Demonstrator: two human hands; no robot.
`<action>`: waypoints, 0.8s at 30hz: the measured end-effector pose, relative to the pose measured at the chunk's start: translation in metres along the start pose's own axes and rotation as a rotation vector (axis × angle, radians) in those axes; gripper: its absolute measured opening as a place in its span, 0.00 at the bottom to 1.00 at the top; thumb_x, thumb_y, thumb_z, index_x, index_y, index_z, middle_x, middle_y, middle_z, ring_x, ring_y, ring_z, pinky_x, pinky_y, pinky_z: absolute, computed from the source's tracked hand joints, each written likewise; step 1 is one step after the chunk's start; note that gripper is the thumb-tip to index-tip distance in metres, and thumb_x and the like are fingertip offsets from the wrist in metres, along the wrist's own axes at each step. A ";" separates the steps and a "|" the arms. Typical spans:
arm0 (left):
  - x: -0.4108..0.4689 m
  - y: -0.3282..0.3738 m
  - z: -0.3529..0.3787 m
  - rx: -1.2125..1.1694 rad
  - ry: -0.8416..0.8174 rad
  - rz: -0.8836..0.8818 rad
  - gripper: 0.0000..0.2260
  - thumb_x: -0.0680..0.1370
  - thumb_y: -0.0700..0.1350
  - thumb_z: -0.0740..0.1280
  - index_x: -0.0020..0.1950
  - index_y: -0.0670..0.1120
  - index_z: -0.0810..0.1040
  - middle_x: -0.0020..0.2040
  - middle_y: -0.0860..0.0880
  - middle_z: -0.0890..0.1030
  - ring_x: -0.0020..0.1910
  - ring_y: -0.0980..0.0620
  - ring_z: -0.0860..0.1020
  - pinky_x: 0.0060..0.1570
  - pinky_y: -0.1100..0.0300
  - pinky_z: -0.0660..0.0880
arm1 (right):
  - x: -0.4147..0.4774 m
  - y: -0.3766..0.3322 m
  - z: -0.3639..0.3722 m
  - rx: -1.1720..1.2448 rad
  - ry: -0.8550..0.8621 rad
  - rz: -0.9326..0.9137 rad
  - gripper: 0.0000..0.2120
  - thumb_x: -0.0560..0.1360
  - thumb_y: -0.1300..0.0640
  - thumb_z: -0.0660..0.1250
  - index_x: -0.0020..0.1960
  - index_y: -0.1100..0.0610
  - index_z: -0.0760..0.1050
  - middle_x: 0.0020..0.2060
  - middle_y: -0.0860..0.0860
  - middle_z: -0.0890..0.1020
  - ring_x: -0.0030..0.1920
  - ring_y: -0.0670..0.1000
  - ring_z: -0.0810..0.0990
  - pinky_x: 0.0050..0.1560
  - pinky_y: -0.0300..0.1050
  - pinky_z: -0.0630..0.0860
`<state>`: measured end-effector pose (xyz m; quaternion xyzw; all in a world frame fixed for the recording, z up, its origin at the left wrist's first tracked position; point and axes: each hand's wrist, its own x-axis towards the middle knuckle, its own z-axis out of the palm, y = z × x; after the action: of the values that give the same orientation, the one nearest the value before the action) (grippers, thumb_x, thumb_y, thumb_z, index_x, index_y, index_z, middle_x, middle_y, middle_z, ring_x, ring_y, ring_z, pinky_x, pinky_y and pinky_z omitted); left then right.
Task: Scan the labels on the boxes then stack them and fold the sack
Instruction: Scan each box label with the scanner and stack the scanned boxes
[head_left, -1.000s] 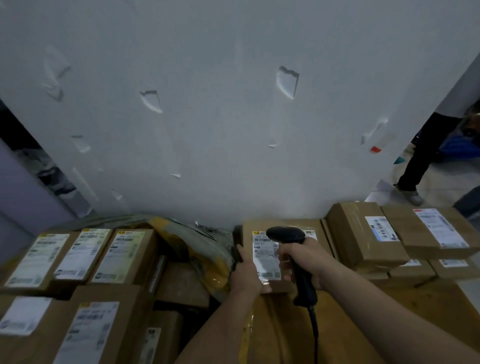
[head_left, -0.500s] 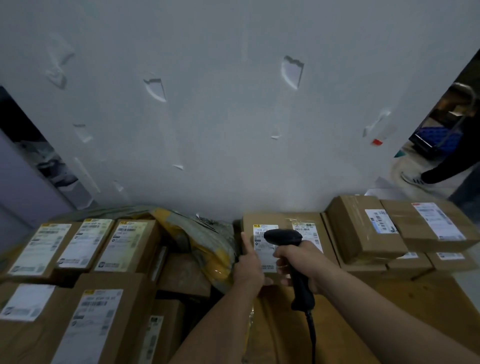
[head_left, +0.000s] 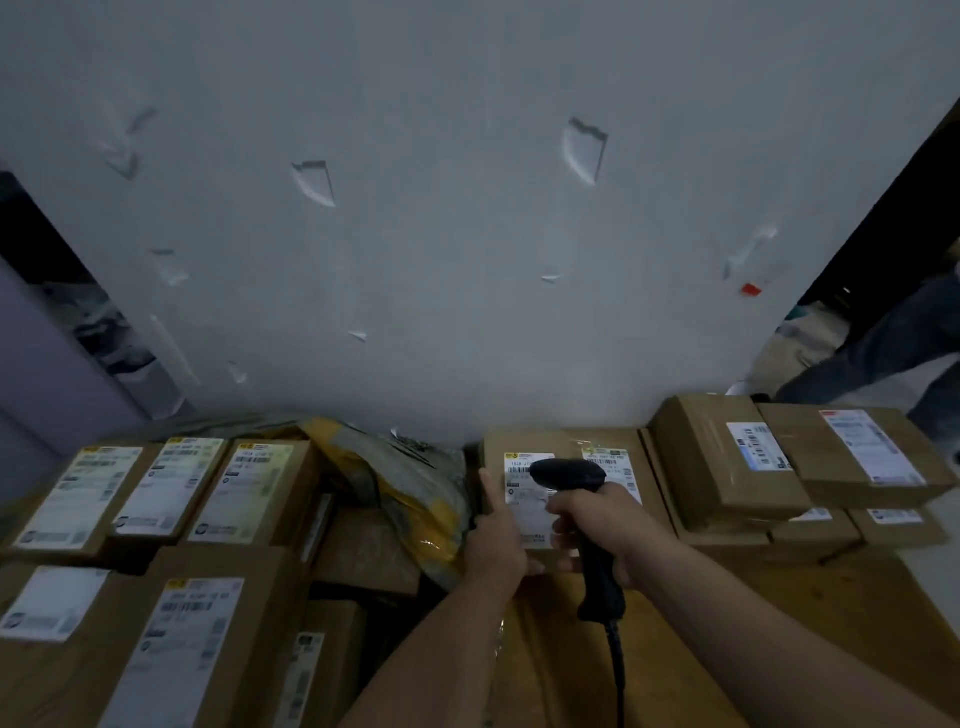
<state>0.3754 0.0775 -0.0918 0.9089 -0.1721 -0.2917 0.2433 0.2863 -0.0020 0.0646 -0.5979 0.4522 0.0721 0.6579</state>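
Both hands full: left hand (head_left: 496, 540) holding the near left edge of the box (head_left: 545, 439), thumb up; right hand (head_left: 597, 525) round the scanner (head_left: 569, 475). Box straight ahead by the wall (head_left: 467, 260), just right of the sack (head_left: 410, 488). Scanner nose right over the label (head_left: 524, 519), pointing away. Both arms stretched forward.

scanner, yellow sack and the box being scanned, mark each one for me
scanner (head_left: 567, 475), head view, on its dark scanning head.
yellow sack (head_left: 415, 499), head view, on a crumpled yellow fold.
box being scanned (head_left: 525, 514), head view, on its white label.
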 end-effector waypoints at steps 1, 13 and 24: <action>-0.003 0.002 -0.003 0.007 -0.010 -0.002 0.71 0.64 0.52 0.83 0.71 0.55 0.18 0.66 0.41 0.75 0.62 0.41 0.78 0.58 0.48 0.78 | -0.001 0.000 0.000 0.007 0.000 0.002 0.10 0.76 0.64 0.70 0.57 0.62 0.76 0.42 0.60 0.79 0.39 0.57 0.80 0.32 0.47 0.80; -0.003 0.002 -0.011 0.050 -0.009 -0.010 0.58 0.76 0.52 0.74 0.75 0.50 0.22 0.64 0.41 0.78 0.60 0.43 0.80 0.58 0.50 0.78 | 0.049 0.030 -0.023 -0.234 0.246 -0.118 0.08 0.70 0.56 0.73 0.48 0.56 0.81 0.42 0.55 0.86 0.46 0.57 0.85 0.52 0.62 0.83; -0.005 -0.003 -0.019 -0.115 -0.100 -0.114 0.54 0.74 0.48 0.76 0.81 0.45 0.35 0.68 0.43 0.76 0.64 0.45 0.77 0.56 0.56 0.76 | 0.065 0.053 -0.021 -0.155 0.218 -0.094 0.06 0.75 0.63 0.72 0.42 0.56 0.76 0.39 0.56 0.81 0.42 0.54 0.79 0.41 0.46 0.74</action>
<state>0.3838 0.0888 -0.0772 0.8860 -0.1150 -0.3597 0.2691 0.2803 -0.0341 -0.0154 -0.6718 0.4856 0.0108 0.5593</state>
